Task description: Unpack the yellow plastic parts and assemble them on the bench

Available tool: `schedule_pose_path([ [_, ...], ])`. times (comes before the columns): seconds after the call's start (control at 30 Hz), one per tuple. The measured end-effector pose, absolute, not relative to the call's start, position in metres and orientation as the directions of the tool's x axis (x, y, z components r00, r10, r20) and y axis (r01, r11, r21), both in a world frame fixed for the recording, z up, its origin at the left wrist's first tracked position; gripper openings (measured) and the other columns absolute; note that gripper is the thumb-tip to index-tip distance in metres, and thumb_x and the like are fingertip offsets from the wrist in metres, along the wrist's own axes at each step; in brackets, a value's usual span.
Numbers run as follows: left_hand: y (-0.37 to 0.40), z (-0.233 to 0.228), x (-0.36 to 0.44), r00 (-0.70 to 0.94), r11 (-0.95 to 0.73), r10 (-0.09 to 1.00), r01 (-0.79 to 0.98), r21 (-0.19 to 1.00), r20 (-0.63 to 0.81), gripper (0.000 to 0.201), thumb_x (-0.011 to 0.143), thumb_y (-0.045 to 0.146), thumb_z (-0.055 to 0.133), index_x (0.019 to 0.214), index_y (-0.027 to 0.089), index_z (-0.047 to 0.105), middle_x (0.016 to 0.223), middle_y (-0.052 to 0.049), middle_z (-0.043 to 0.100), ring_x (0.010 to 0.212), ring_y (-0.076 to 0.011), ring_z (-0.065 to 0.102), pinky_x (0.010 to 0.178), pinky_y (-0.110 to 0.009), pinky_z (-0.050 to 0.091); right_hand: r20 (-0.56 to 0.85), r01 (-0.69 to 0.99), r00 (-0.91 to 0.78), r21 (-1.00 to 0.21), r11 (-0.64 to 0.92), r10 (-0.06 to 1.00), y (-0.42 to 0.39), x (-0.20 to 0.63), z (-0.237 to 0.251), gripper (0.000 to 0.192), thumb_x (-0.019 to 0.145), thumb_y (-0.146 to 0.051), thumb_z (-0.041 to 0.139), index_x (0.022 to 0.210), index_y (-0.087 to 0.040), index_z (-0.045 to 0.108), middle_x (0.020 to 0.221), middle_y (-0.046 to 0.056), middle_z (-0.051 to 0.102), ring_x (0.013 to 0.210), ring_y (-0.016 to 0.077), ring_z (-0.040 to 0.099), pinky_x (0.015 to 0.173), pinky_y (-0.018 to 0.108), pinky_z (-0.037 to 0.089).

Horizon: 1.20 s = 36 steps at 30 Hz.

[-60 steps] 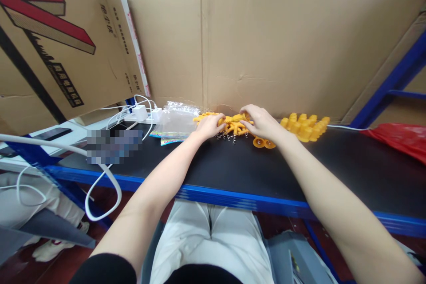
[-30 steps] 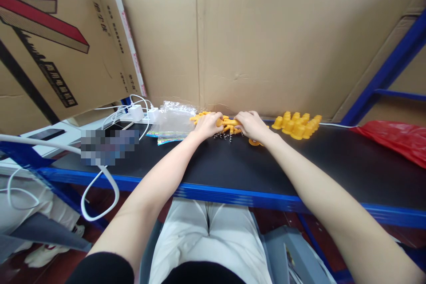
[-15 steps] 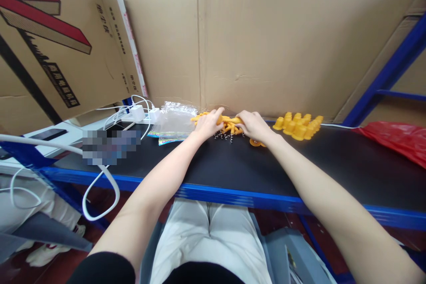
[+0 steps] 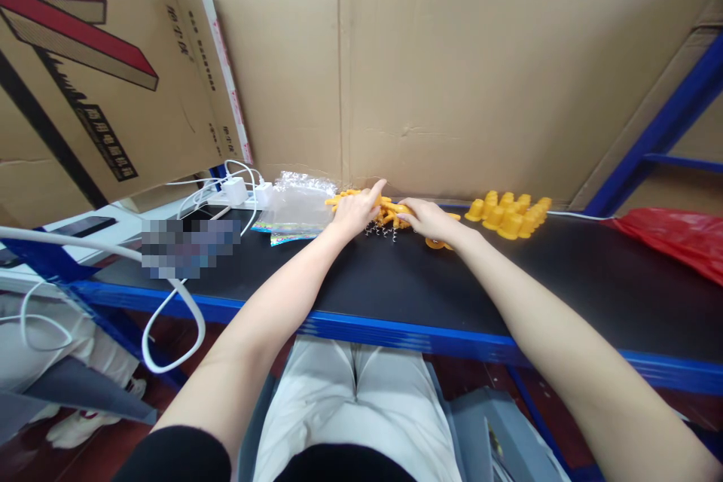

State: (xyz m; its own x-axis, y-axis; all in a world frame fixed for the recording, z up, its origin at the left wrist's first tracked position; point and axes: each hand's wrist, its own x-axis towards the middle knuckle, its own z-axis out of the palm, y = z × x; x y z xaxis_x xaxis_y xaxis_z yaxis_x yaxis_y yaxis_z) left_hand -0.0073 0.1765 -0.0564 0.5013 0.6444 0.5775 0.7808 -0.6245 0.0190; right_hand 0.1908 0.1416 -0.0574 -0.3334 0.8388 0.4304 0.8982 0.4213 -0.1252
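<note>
Against the foot of the cardboard wall (image 4: 480,75), both hands work a heap of small yellow plastic pieces (image 4: 389,209) with wire springs (image 4: 379,230): left hand (image 4: 355,212) loosely open, forefinger raised; right hand (image 4: 429,217) pinching one piece. Pieces look light, stiff, slick; best pinched mid-length. Long axes lie jumbled, mostly along the wall.

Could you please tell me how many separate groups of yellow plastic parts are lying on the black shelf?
2: one pile under both hands, by the clear bags; one cluster of cup-shaped pieces to its right. Others may be hidden.
</note>
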Motion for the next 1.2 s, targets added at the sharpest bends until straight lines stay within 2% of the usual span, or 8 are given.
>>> schedule_pose_path([
  [0.2, 0.173, -0.054, -0.007, 0.464, -0.602, 0.652, 0.798, 0.037, 0.6, 0.057, 0.093, 0.025, 0.042, 0.147, 0.026, 0.025, 0.11, -0.012, 0.063, 0.087, -0.0201, 0.065, 0.077, -0.03, 0.048, 0.397, 0.869, -0.236, -0.323, 0.375, 0.887, 0.133, 0.183, -0.05, 0.023, 0.091, -0.034, 0.047, 0.104, -0.018, 0.058, 0.101, 0.01, 0.068, 0.092, 0.0224, 0.063, 0.079, 0.034, 0.046],
  [0.27, 0.174, -0.054, -0.008, 0.466, -0.604, 0.643, 0.797, 0.027, 0.608, 0.057, 0.093, 0.025, 0.041, 0.148, 0.029, 0.024, 0.106, -0.01, 0.064, 0.084, -0.0185, 0.065, 0.077, -0.028, 0.048, 0.399, 0.855, -0.226, -0.355, 0.377, 0.889, 0.132, 0.182, -0.049, 0.022, 0.09, -0.034, 0.048, 0.103, -0.019, 0.058, 0.1, 0.008, 0.069, 0.091, 0.0216, 0.063, 0.079, 0.034, 0.047],
  [0.43, 0.175, -0.054, -0.009, 0.505, -0.591, 0.652, 0.806, -0.037, 0.566, 0.061, 0.093, 0.025, 0.042, 0.149, 0.03, 0.019, 0.098, -0.008, 0.067, 0.081, -0.0179, 0.064, 0.077, -0.029, 0.048, 0.415, 0.868, -0.244, -0.309, 0.388, 0.877, 0.134, 0.184, -0.051, 0.02, 0.089, -0.033, 0.05, 0.1, -0.019, 0.059, 0.097, 0.008, 0.069, 0.086, 0.0211, 0.064, 0.077, 0.033, 0.047],
  [0.67, 0.177, -0.054, -0.008, 0.521, -0.563, 0.7, 0.824, -0.072, 0.489, 0.066, 0.091, 0.023, 0.045, 0.15, 0.027, 0.015, 0.102, -0.007, 0.069, 0.087, -0.0183, 0.065, 0.079, -0.03, 0.047, 0.362, 0.907, -0.234, -0.252, 0.336, 0.902, 0.139, 0.185, -0.053, 0.024, 0.09, -0.032, 0.049, 0.104, -0.018, 0.062, 0.1, 0.01, 0.069, 0.088, 0.0222, 0.063, 0.078, 0.032, 0.045],
  [0.77, 0.179, -0.055, -0.007, 0.515, -0.56, 0.717, 0.827, -0.052, 0.469, 0.066, 0.089, 0.023, 0.046, 0.15, 0.025, 0.018, 0.106, -0.008, 0.068, 0.092, -0.0192, 0.065, 0.081, -0.029, 0.047, 0.356, 0.929, -0.244, -0.18, 0.322, 0.902, 0.139, 0.185, -0.053, 0.024, 0.091, -0.032, 0.047, 0.104, -0.017, 0.062, 0.099, 0.01, 0.069, 0.088, 0.0221, 0.062, 0.077, 0.03, 0.042],
  [1.0, 0.176, -0.052, -0.007, 0.485, -0.574, 0.749, 0.815, 0.076, 0.452, 0.067, 0.086, 0.022, 0.049, 0.148, 0.021, 0.025, 0.111, -0.01, 0.067, 0.099, -0.0217, 0.063, 0.083, -0.03, 0.047, 0.415, 0.942, -0.329, 0.079, 0.326, 0.849, 0.135, 0.182, -0.048, 0.026, 0.094, -0.029, 0.044, 0.109, -0.015, 0.06, 0.106, 0.01, 0.067, 0.095, 0.0233, 0.059, 0.074, 0.03, 0.032],
  [1.2, 0.18, -0.052, -0.007, 0.46, -0.591, 0.779, 0.767, 0.251, 0.427, 0.068, 0.078, 0.018, 0.054, 0.144, 0.013, 0.036, 0.108, -0.011, 0.068, 0.098, -0.0216, 0.063, 0.083, -0.028, 0.047, 0.438, 0.927, -0.362, 0.259, 0.27, 0.823, 0.131, 0.177, -0.047, 0.023, 0.095, -0.026, 0.042, 0.096, -0.014, 0.061, 0.094, 0.011, 0.068, 0.086, 0.0219, 0.057, 0.069, 0.03, 0.022],
])
